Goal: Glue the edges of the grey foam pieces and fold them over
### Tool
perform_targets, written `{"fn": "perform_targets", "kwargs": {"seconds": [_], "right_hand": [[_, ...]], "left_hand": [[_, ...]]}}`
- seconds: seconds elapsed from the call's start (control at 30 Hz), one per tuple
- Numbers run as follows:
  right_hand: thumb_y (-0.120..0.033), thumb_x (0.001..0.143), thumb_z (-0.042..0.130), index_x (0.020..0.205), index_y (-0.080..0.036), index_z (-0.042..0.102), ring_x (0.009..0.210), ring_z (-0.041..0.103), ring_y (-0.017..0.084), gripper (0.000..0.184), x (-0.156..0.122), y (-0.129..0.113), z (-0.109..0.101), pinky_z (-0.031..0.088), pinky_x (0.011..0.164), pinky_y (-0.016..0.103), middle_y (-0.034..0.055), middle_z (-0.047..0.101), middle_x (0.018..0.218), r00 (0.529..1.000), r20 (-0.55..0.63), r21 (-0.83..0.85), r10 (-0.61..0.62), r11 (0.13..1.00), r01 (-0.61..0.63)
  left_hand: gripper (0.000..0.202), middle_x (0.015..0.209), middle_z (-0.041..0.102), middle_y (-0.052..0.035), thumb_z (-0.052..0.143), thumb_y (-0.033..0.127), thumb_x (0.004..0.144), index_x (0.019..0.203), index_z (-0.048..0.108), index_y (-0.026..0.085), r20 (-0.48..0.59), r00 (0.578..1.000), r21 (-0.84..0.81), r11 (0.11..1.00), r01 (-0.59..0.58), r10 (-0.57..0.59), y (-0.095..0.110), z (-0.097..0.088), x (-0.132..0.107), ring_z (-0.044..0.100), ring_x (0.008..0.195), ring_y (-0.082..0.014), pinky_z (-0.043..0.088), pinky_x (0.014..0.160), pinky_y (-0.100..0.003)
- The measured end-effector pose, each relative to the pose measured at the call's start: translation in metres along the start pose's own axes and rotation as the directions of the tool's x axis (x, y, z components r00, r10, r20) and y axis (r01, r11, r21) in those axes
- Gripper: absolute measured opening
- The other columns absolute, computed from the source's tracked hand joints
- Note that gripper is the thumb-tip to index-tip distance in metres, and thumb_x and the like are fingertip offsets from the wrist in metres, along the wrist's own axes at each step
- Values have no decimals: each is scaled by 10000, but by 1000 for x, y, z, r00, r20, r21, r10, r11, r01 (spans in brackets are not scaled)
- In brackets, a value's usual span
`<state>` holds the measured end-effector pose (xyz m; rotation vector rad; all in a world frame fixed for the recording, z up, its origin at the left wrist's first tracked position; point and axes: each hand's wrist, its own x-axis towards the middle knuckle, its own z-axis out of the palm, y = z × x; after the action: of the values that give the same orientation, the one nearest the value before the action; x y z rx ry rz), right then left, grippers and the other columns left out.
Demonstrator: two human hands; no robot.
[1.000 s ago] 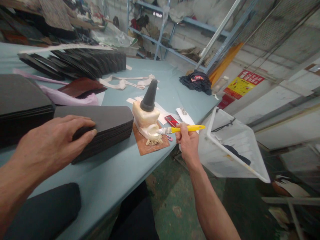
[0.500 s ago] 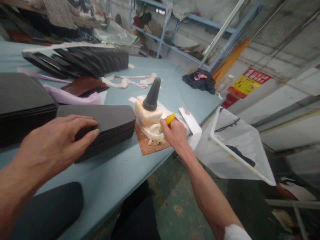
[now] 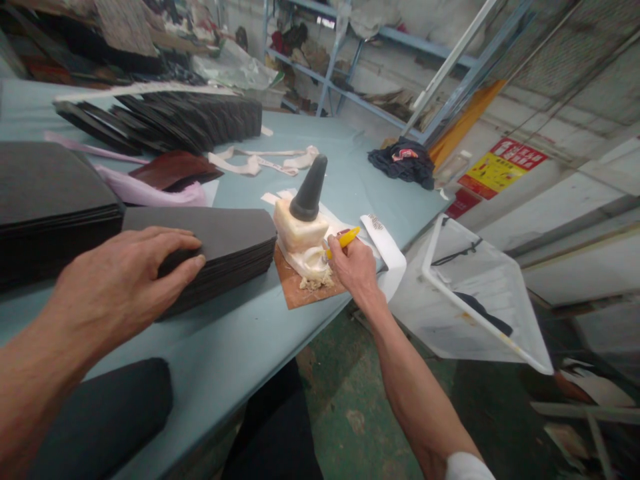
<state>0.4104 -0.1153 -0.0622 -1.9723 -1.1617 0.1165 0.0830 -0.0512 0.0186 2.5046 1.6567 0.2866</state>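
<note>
My left hand [image 3: 117,287] lies with its fingers spread on the near end of a stack of dark grey sheets [image 3: 227,240]. My right hand [image 3: 353,267] is closed round a yellow-handled brush [image 3: 344,239], whose tip is down in the front of a glue-crusted pot [image 3: 300,243]. A black cone-shaped cap [image 3: 307,190] tops that pot. The pot stands on a brown card [image 3: 293,290] near the table's edge.
Light blue table [image 3: 240,347] with more black sheet stacks at left [image 3: 45,200] and fanned at the back [image 3: 170,120]. White strips [image 3: 387,250] lie by the pot. A dark bundle [image 3: 403,163] is at the far corner. A translucent bin [image 3: 470,293] stands right of the table.
My right hand has swung the brush from level beside the pot to tip-down in the glue, and has moved left to the pot. My left hand has stayed on the stack.
</note>
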Motion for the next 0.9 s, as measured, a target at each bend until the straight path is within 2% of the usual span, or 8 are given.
{"fn": "perform_targets", "kwargs": {"seconds": [0.23, 0.47, 0.67, 0.9], "right_hand": [[-577, 960, 677, 615, -244, 623, 686, 688, 216, 482, -2, 2, -4, 433, 628, 285, 18, 622, 538, 998, 1, 150, 66, 987, -65], [-685, 909, 705, 750, -200, 707, 495, 540, 129, 510, -1, 11, -11, 365, 489, 246, -28, 596, 523, 986, 2, 398, 164, 905, -151], [-730, 867, 746, 824, -193, 681, 408, 393, 63, 543, -7, 24, -11, 306, 410, 201, -80, 533, 502, 946, 54, 629, 318, 725, -280], [-734, 804, 838, 897, -210, 620, 382, 369, 41, 574, -19, 31, -4, 333, 411, 160, -126, 509, 505, 854, 211, 756, 476, 475, -451]], "left_hand": [[761, 1360, 767, -123, 276, 645, 818, 1214, 776, 230, 6, 1000, -17, 1000, -14, 14, 1, -1, 0, 715, 1228, -401, 569, 1099, -590], [754, 1335, 777, -130, 278, 644, 819, 1198, 782, 231, 2, 1000, -20, 1000, -10, 10, 1, -2, -1, 721, 1215, -421, 579, 1072, -608], [766, 1357, 774, -121, 274, 649, 822, 1226, 774, 233, 1, 1000, -22, 1000, -15, 15, -2, 1, -2, 721, 1232, -403, 577, 1089, -586], [796, 1385, 765, -124, 246, 658, 820, 1236, 773, 231, 11, 1000, 4, 1000, 3, -3, 3, 0, -1, 715, 1256, -414, 578, 1062, -596]]}}
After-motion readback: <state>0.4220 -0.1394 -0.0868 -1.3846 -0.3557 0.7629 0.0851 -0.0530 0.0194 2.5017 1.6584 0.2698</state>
